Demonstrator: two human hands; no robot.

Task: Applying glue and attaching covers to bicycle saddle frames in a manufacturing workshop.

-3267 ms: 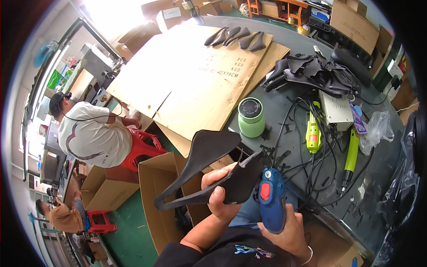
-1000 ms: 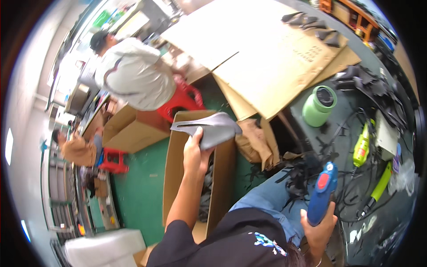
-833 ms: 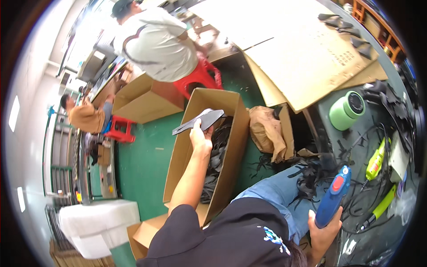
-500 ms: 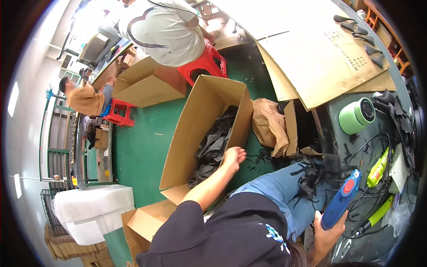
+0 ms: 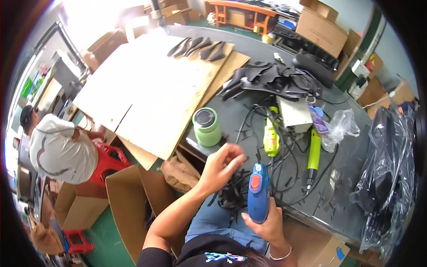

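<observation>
My right hand [image 5: 270, 226] grips blue cordless electric scissors [image 5: 259, 196] with a red button, their dark narrow tip pointing toward the table. Left of the tool, my left hand [image 5: 223, 165] is raised over my lap, fingers loosely curled and thumb apart, slightly blurred. No object shows in it. Thin black offcut strips [image 5: 231, 191] lie tangled on my jeans, between the hands. Beyond my left hand, a green lidded jar [image 5: 207, 129] stands on the dark table [image 5: 307, 204]. Black cut pieces [image 5: 271, 80] are heaped farther back.
A lime rotary tool [image 5: 271, 135], a lime pen-shaped tool [image 5: 313, 155], cables and a white box [image 5: 294, 113] occupy the table's right. Cardboard sheets [image 5: 155, 89] bear several black curved pieces [image 5: 216, 51]. An open carton [image 5: 126, 204] stands left; a seated person [image 5: 62, 147] is beyond it.
My view has swung right onto the table. My left hand has moved from over the carton of black pieces to beside the blue electric scissors, which stay in my right hand.
</observation>
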